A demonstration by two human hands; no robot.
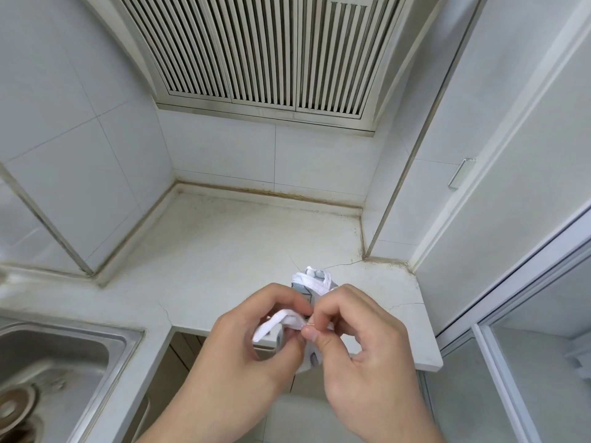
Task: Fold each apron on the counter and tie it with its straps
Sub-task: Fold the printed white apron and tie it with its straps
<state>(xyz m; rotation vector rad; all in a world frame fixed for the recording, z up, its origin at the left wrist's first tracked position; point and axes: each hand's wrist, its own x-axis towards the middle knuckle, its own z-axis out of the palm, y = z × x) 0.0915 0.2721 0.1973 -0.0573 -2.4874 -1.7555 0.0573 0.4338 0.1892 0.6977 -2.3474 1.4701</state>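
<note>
A small folded apron bundle, white with grey-blue print, is held above the front edge of the white counter. White straps wrap around it. My left hand pinches a strap end on the left side of the bundle. My right hand pinches the strap beside it with thumb and forefinger. Most of the bundle is hidden behind my fingers.
A steel sink lies at the lower left. A slatted range hood hangs above the counter's back. Tiled walls enclose the left and back, and a tall white cabinet with a metal handle stands on the right.
</note>
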